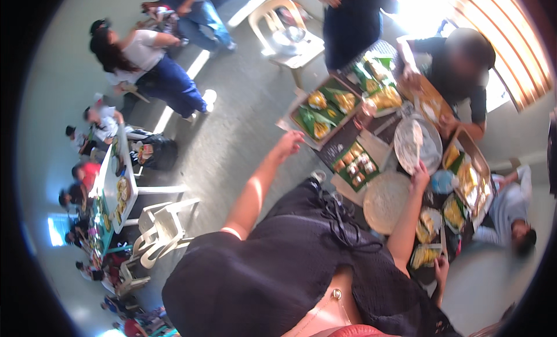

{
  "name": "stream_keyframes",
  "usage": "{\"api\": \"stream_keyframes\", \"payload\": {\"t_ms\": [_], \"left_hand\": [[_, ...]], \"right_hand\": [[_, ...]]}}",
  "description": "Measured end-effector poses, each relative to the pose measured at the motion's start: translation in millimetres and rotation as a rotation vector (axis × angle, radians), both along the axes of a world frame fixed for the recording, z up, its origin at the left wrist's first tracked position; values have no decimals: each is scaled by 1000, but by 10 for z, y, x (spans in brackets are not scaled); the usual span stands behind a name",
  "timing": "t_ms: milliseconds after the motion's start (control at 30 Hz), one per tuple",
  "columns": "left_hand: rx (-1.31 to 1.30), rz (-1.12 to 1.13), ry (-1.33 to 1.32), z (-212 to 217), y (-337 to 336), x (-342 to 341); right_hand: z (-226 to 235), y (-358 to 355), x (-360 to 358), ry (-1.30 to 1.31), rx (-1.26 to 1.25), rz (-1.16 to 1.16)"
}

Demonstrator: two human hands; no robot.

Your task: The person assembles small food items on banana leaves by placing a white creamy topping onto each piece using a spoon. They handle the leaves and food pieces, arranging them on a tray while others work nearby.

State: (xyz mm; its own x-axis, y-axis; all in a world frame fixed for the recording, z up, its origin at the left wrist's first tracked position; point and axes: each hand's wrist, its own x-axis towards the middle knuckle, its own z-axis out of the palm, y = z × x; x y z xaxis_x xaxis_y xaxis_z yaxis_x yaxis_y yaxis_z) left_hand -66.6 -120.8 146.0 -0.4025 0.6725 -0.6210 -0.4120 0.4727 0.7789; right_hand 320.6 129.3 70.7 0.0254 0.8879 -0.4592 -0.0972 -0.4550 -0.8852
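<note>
My right hand (pixel 420 178) is closed around the handle of a white spatula (pixel 418 137), whose blade rests over a large round basin (pixel 401 153) coated with something white. Below that hand lies a pale round lid or tray (pixel 387 204). My left hand (pixel 290 144) is raised at the near left corner of a brown tray (pixel 308 138); its fingers look loosely apart and nothing shows in them. That tray holds yellow food on green leaves. Between my hands is a leaf-lined tray of small brown and white pieces (pixel 355 164).
Across the table a person in dark clothes (pixel 458 70) leans over a wooden board (pixel 430 107). A longer tray (pixel 471 177) stands at the right, beside a blue-white round item (pixel 444 181). Another person's hand (pixel 441 271) is at lower right. Plastic chairs (pixel 165 229) stand left.
</note>
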Motion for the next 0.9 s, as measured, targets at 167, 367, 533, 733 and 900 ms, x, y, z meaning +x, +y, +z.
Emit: {"api": "stream_keyframes", "payload": {"t_ms": [167, 367, 533, 733, 900], "left_hand": [[-1, -44, -44, -99, 24, -62], [-8, -153, -69, -36, 279, -61], [-16, -267, -95, -98, 425, -133], [-37, -313, -125, -216, 400, -311], [-78, -323, -148, -405, 204, -540]], "right_hand": [[410, -433, -62, 36, 7, 41], [753, -956, -155, 23, 98, 165], [824, -1296, -338, -242, 278, 287], [926, -1609, -708, -852, 575, 426], [912, -1738, -1040, -1243, 543, 527]]}}
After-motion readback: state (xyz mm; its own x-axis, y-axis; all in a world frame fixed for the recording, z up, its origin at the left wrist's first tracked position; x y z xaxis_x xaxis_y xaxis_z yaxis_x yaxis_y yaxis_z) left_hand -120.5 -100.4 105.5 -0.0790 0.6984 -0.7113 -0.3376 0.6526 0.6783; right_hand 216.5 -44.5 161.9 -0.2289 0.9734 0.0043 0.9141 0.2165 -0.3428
